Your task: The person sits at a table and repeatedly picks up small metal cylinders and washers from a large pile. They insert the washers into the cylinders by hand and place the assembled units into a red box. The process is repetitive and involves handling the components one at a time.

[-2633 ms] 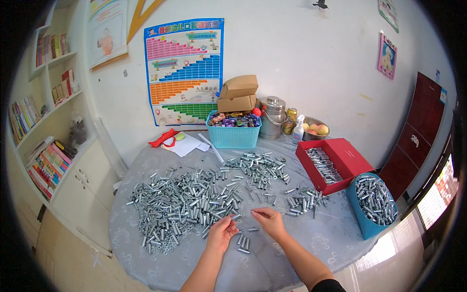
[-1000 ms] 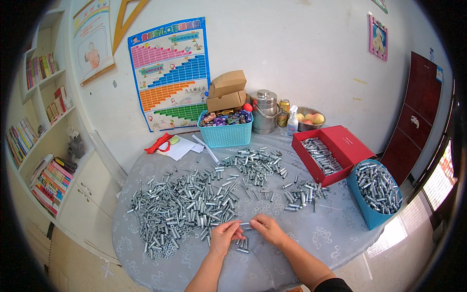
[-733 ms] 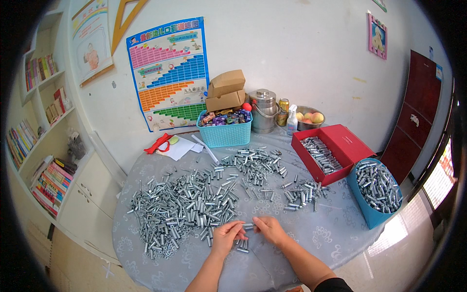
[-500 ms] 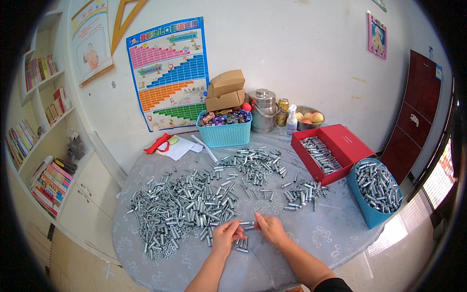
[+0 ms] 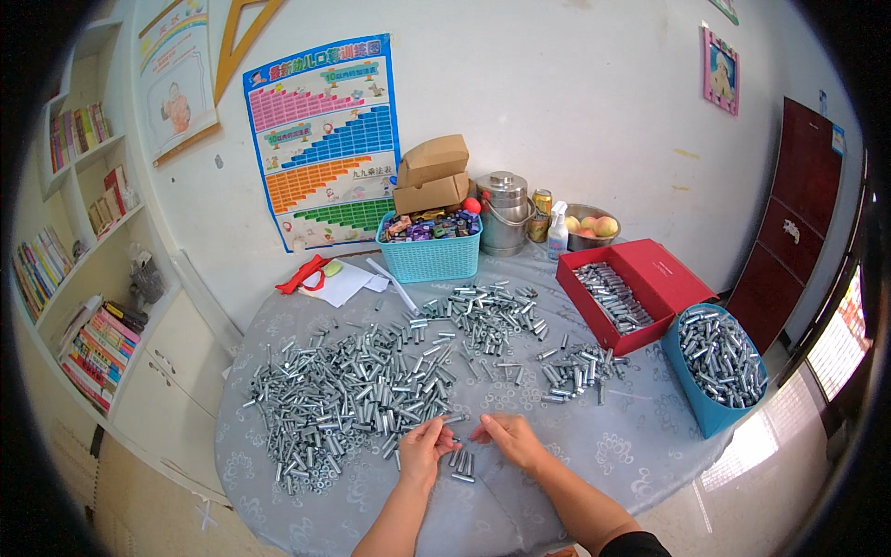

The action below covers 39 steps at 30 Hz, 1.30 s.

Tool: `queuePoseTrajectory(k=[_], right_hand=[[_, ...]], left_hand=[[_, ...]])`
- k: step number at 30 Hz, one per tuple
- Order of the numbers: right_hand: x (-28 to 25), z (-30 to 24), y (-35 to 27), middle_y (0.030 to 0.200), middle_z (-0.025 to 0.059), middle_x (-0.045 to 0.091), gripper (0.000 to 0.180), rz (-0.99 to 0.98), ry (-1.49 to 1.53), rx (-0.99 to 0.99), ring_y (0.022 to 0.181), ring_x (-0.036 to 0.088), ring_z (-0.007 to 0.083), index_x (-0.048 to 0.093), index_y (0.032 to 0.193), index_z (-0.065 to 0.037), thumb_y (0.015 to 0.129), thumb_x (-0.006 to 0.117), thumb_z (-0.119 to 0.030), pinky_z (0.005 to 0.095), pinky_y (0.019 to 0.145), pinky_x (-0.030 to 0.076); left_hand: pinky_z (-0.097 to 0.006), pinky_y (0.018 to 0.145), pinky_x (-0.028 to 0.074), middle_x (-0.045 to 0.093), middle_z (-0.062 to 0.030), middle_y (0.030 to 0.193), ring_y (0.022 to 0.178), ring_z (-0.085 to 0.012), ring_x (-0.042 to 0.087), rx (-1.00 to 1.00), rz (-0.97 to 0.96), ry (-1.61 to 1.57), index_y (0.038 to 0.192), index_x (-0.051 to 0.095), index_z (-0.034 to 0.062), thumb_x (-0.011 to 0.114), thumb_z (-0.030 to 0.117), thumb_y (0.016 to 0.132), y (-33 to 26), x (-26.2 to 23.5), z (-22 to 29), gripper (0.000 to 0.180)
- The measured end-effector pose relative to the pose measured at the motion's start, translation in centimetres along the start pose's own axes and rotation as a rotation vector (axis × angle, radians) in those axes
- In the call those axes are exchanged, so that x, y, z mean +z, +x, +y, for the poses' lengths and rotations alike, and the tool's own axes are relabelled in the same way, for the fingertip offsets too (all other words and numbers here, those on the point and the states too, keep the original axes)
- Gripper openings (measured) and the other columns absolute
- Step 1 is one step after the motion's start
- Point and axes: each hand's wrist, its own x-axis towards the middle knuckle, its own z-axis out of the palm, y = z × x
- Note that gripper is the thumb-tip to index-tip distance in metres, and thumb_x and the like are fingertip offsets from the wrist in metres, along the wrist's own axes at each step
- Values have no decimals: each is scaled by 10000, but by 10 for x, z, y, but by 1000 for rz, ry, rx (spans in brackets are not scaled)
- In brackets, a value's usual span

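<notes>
**A small room with white walls and a round desk**

The white wall carries a coloured chart, a second poster further left with a wooden triangle beside it, and a small pink-framed picture high on the right. White shelves full of books run down the left side above a low white cabinet. A dark red door stands at the right. Daylight falls on the pale floor at lower right. A grey patterned cloth covers the desk.
</notes>
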Motion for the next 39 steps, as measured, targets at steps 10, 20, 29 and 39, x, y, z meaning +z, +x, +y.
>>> queuePoseTrajectory(k=[10, 20, 29, 39], right_hand=[[3, -1, 0, 714, 58, 566, 369, 102, 35, -34, 655, 523, 128, 600, 899, 44, 926, 397, -263, 256, 629, 439], [7, -6, 1, 725, 31, 575, 269, 57, 239, -23, 646, 533, 92, 553, 1011, 6, 874, 523, -224, 228, 593, 444], [3, 2, 3, 713, 6, 548, 232, 17, 372, 76, 611, 516, 81, 538, 950, -18, 867, 537, -235, 216, 544, 433], [-54, 47, 23, 761, 47, 561, 162, 579, 1061, 51, 657, 542, 133, 501, 990, -60, 880, 496, -180, 281, 598, 467]], left_hand=[[-326, 581, 537, 567, -66, 713, 574, -112, 531, -7, -2, 14, 972, 576, -43, 535, 149, 859, 0, -1, 0, 227], [-312, 598, 545, 565, -68, 725, 588, -108, 533, -20, -30, 93, 992, 579, -45, 512, 113, 865, -3, 5, 1, 213], [-298, 631, 540, 604, -106, 823, 662, -124, 580, 150, -133, 314, 1045, 566, -27, 507, 34, 847, -5, 10, -5, 216], [-223, 578, 497, 628, -95, 849, 634, -96, 571, 442, -22, 533, 1040, 580, -2, 496, 63, 861, -1, 6, -5, 208]])
